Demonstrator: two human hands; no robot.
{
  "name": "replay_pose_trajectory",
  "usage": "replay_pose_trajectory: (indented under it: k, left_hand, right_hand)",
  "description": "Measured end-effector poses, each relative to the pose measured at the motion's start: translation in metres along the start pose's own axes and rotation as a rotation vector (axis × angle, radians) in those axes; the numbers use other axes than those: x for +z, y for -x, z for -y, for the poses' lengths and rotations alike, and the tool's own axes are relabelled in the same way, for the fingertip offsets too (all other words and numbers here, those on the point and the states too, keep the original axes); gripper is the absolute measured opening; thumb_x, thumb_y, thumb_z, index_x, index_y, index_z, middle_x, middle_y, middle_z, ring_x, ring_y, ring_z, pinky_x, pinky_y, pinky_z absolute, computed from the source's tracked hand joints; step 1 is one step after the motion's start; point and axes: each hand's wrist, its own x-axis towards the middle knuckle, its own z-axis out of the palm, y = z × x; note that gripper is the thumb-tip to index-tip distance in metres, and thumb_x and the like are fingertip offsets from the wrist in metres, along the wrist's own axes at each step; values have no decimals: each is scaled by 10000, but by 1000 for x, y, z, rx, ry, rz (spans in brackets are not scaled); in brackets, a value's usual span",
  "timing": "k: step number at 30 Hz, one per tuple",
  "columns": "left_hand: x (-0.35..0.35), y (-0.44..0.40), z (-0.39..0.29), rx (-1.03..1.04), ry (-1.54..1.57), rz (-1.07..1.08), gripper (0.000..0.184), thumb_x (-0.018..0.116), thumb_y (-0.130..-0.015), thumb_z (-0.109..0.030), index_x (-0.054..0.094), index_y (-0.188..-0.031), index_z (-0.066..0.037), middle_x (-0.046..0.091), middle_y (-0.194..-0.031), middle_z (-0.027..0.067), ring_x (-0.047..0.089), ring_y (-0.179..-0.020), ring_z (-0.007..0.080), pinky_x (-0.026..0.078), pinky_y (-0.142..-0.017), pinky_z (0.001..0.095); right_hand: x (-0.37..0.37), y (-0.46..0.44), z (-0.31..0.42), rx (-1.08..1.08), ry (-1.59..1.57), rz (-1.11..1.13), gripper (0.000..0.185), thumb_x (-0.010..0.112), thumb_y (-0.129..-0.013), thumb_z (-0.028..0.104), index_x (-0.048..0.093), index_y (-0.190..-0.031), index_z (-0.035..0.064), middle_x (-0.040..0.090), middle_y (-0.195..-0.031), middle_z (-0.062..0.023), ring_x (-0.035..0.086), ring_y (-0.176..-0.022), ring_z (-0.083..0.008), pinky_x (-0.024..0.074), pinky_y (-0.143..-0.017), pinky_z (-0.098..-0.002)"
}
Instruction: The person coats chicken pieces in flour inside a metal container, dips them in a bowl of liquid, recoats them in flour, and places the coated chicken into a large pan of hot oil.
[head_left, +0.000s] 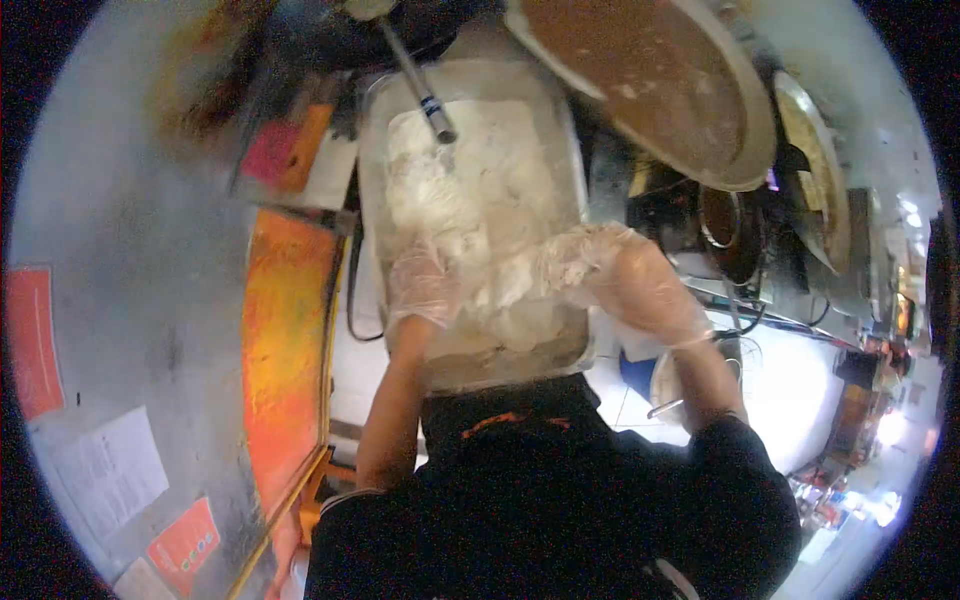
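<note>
A deep metal tray [515,370] of white flour [505,180] sits right in front of me. Both hands wear clear plastic gloves. My left hand [422,285] reaches into the flour near the tray's left side; its fingers are blurred and partly buried. My right hand [625,275] is at the right rim, its fingers curled around something flour-coated that I cannot make out. Between the hands lie pale, floury lumps [510,280], too blurred to name. A metal handle [430,105] with a dark band extends over the tray's far end.
A large round pan of brown liquid [650,75] stands beyond the tray at the right. Farther right are a dark pan [730,230] and another round vessel [812,165]. An orange panel [285,350] and a grey wall [160,250] with posted papers are at left.
</note>
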Motion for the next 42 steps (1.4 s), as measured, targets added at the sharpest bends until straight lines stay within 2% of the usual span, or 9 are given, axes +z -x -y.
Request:
replay_pose_trajectory:
  k: [2,6,13,19,24,28,30,33,42]
  left_hand:
    - [12,-15,8,162,-189,120,596,574,-909,-442,585,-1271,32,625,-1211,281,574,-1172,413,467,-1000,449]
    - [22,-38,6,258,-258,337,587,573,-907,-434,588,-1262,32,627,-1206,280,580,-1163,414,469,-996,452]
    - [27,-45,11,271,-251,348,570,571,-904,-422,593,-1248,33,631,-1199,278,590,-1146,415,474,-990,457]
    - [20,-40,14,250,-177,344,556,569,-901,-410,597,-1235,34,634,-1192,277,599,-1132,416,479,-984,461]
    - [16,-39,15,277,-155,378,544,568,-899,-401,601,-1224,34,637,-1187,275,606,-1121,417,482,-980,464]
    - [-8,-30,10,292,1,324,535,567,-898,-394,603,-1216,35,639,-1183,274,612,-1112,418,485,-976,467]
    - [-23,-23,-10,215,150,322,453,581,-891,-290,592,-1205,37,641,-1190,253,624,-1099,413,488,-983,478]
    - [27,-41,6,393,235,28,600,623,-841,-519,678,-1036,46,688,-1032,259,663,-947,394,509,-886,472]
    - [-6,-19,-27,342,-276,217,421,660,-774,-380,732,-890,18,705,-965,244,692,-910,371,549,-823,450]
  right_hand:
    - [-66,-15,12,-201,-7,-9,179,699,-859,173,710,-1012,84,707,-1012,-125,699,-907,-276,553,-885,-388]
    - [-158,-33,44,419,-1032,-145,224,698,-801,39,623,-992,-52,682,-954,-124,673,-906,-273,561,-774,-371]
    - [-188,-50,29,322,-268,-301,301,703,-825,105,647,-1089,-28,712,-1048,-104,665,-937,-156,540,-850,-288]
    - [-96,-40,55,469,-844,-132,141,628,-884,53,659,-1021,39,692,-969,-84,659,-870,-164,561,-795,-298]
    - [80,12,-41,76,195,273,160,654,-834,130,678,-928,2,672,-898,-212,676,-851,-336,552,-717,-371]
    - [68,24,-35,299,311,205,186,640,-848,115,695,-990,8,701,-925,-205,688,-883,-372,562,-752,-386]
    - [-36,-15,9,129,-217,-16,251,656,-862,131,702,-1076,9,722,-975,-152,701,-870,-284,563,-764,-337]
    - [-112,-21,29,560,-610,-200,304,678,-879,174,700,-1137,14,730,-1004,-88,681,-863,-180,548,-790,-296]
    - [-200,-115,-107,201,-22,-78,303,637,-897,79,650,-1186,-11,715,-1076,-79,677,-909,-145,561,-819,-284]
